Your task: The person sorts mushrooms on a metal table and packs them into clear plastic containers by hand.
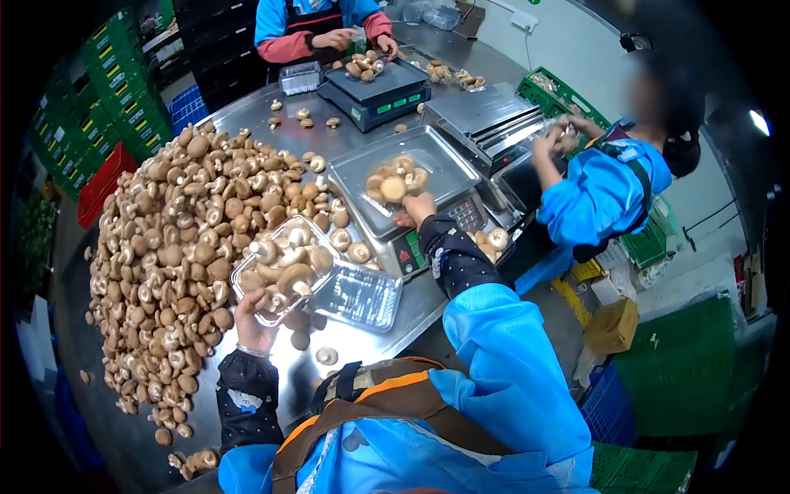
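My left hand [257, 319] is closed on the near edge of a clear plastic tray [239, 284] filled with shiitake mushrooms [295, 278], tilted above the table. On the metal pan of a digital scale [451, 174] sits a second clear tray holding a cluster of mushrooms [397, 179]. My right hand [418, 211] is at the near edge of that second tray, its fingers bent and closed around the rim; the fingertips are partly hidden. Beside the left-hand tray, an upturned or stacked clear tray [360, 296] lies on the table.
A large heap of mushrooms [177, 247] covers the left of the steel table [411, 317]. Across it, a person [317, 37] handles mushrooms on another scale [374, 89]. Another person [605, 185] works at a wrapping machine [481, 115] on the right. Green crates [123, 82] are stacked behind.
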Demonstrator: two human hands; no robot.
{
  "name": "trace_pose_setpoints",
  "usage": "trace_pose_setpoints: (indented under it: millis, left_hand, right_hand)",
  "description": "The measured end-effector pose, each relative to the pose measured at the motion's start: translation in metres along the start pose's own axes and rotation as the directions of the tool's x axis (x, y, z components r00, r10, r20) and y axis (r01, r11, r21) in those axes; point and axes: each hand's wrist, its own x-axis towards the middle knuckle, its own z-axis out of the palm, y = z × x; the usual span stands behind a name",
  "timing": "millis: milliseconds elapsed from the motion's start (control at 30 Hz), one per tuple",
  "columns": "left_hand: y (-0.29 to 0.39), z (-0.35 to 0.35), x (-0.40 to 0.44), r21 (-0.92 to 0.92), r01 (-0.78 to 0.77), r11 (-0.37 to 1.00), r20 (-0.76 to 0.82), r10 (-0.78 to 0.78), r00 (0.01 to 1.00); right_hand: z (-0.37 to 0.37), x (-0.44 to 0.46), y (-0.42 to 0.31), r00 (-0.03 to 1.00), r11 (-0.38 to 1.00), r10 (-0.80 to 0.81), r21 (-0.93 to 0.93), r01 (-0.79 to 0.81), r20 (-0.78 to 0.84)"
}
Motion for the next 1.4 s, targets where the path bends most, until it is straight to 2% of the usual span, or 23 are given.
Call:
trace_pose_setpoints:
  millis: [133,167,200,267,333,400,467,600,633,667,700,767,867,933,1000,1033,1067,1133,1200,1267,1333,1367,1400]
  left_hand:
    - [-0.015,0.040,0.022,0.057,0.004,0.998,-0.019,-0.003,1.000]
    - [-0.013,0.034,0.036,0.078,0.125,0.989,0.089,-0.132,0.987]
    - [-0.016,0.034,0.049,0.072,0.132,0.989,0.106,-0.139,0.985]
    - [-0.026,0.041,0.066,0.141,0.069,0.988,0.007,-0.071,0.997]
    - [-0.032,0.060,0.080,0.138,0.113,0.984,-0.017,-0.111,0.994]
    - [-0.040,0.089,0.093,0.124,0.099,0.987,-0.035,-0.095,0.995]
    - [-0.056,0.106,0.112,0.236,-0.009,0.972,0.061,-0.006,0.998]
    - [-0.076,0.145,0.149,0.259,0.108,0.960,0.065,-0.129,0.990]
    - [-0.082,0.149,0.162,0.202,0.147,0.968,0.078,-0.166,0.983]
    - [-0.086,0.167,0.164,0.220,0.145,0.965,0.028,-0.155,0.988]
    - [-0.094,0.171,0.179,0.245,0.150,0.958,0.032,-0.162,0.986]
    - [-0.102,0.196,0.183,0.318,0.092,0.943,0.042,-0.112,0.993]
    - [-0.116,0.216,0.203,0.280,0.134,0.951,0.061,-0.157,0.986]
    - [-0.122,0.221,0.211,0.366,0.086,0.926,0.089,-0.127,0.988]
    - [-0.128,0.209,0.228,0.428,0.130,0.895,0.034,-0.159,0.987]
    - [-0.124,0.214,0.220,0.513,0.155,0.845,-0.067,-0.140,0.988]
    - [-0.121,0.212,0.211,0.556,0.124,0.822,-0.068,-0.104,0.992]
    - [-0.110,0.195,0.194,0.567,0.108,0.817,-0.043,-0.102,0.994]
    - [-0.090,0.188,0.158,0.575,0.080,0.814,-0.041,-0.070,0.997]
    - [-0.074,0.157,0.128,0.558,0.025,0.830,0.041,-0.058,0.997]
    - [-0.063,0.125,0.094,0.625,-0.019,0.781,0.017,0.011,1.000]
    - [-0.065,0.100,0.084,0.680,-0.009,0.733,-0.064,0.072,0.995]
    - [-0.068,0.077,0.069,0.718,-0.070,0.692,-0.077,0.179,0.981]
  right_hand:
    - [-0.024,0.030,0.007,0.988,0.986,-0.157,0.059,0.156,0.011]
    - [-0.029,0.033,0.004,0.982,0.979,-0.187,0.084,0.185,0.012]
    - [-0.036,0.038,-0.003,0.975,0.973,-0.223,0.065,0.222,0.001]
    - [-0.054,0.049,-0.029,0.957,0.956,-0.291,0.027,0.291,-0.022]
    - [-0.078,0.058,-0.069,0.940,0.939,-0.340,0.055,0.340,-0.003]
    - [-0.106,0.096,-0.109,0.950,0.951,-0.310,-0.016,0.310,-0.032]
    - [-0.131,0.122,-0.140,0.963,0.966,-0.242,0.063,0.250,-0.117]
    - [-0.185,0.214,-0.163,0.957,0.979,-0.203,-0.028,0.202,-0.209]
    - [-0.194,0.236,-0.164,0.948,0.977,-0.212,-0.044,0.207,-0.238]
    - [-0.208,0.260,-0.159,0.933,0.972,-0.235,-0.065,0.226,-0.272]
    - [-0.230,0.307,-0.149,0.899,0.927,-0.332,-0.277,0.254,-0.286]
    - [-0.212,0.259,-0.164,0.886,0.957,-0.289,-0.119,0.264,-0.362]
    - [-0.211,0.258,-0.175,0.882,0.958,-0.277,-0.042,0.283,-0.380]
    - [-0.204,0.242,-0.176,0.887,0.951,-0.285,0.006,0.308,-0.363]
    - [-0.187,0.218,-0.171,0.870,0.937,-0.321,0.008,0.349,-0.374]
    - [-0.178,0.199,-0.164,0.843,0.897,-0.438,-0.092,0.432,-0.312]
    - [-0.167,0.180,-0.152,0.822,0.857,-0.506,-0.042,0.514,-0.260]
    - [-0.148,0.129,-0.132,0.826,0.818,-0.552,0.119,0.563,-0.116]
    - [-0.142,0.083,-0.111,0.833,0.824,-0.553,0.158,0.545,0.011]
    - [-0.140,0.048,-0.088,0.835,0.824,-0.550,0.167,0.542,0.004]
    - [-0.138,0.013,-0.069,0.835,0.827,-0.549,0.121,0.549,-0.035]
    - [-0.134,-0.004,-0.056,0.824,0.819,-0.565,0.101,0.565,-0.040]
    - [-0.126,-0.022,-0.042,0.814,0.810,-0.579,0.082,0.581,-0.046]
